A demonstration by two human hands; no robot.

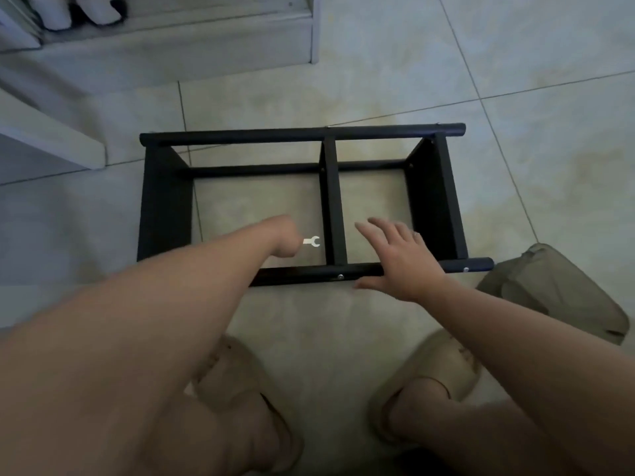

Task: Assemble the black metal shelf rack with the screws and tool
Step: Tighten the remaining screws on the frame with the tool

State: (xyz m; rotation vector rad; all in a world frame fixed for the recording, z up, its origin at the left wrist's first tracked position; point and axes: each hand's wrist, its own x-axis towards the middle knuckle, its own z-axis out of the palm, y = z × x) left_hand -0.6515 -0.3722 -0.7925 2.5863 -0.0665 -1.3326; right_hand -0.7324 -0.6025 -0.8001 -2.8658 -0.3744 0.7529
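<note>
- Rack nearly built: the black metal shelf rack (165, 207) lies on pale floor tiles (515, 63) just in front of a person's feet. Two long rails, two end panels and a centre divider (332, 201) are joined into one frame.
- L side: the left hand (285, 239) is curled round the handle of a small silver wrench (313, 241). The forked head pokes out toward the divider, inside the frame's left bay, just above the near rail (302, 272).
- R side: the right hand (402, 259) has its fingers spread and straight and grips nothing. The palm lies over the near rail just right of the divider, prob. steadying it; actual contact can't be confirmed.
- Fasteners: a bright screw head (340, 276) shows on the near rail at the divider joint, and a second screw head (466, 269) at the rail's right end. Dots on the right end panel may be more; too small to tell.
- Progress, as judged: the main structure looks complete. What's left is likely final tightening, poss. at the divider joint the wrench points to, then standing the rack up. No loose screws or spare parts are in view, so the no. remaining is unknown.
- Also in shot: beige slippers (429, 365), a khaki cloth item (549, 286) at right, white furniture (51, 142) upper left.
</note>
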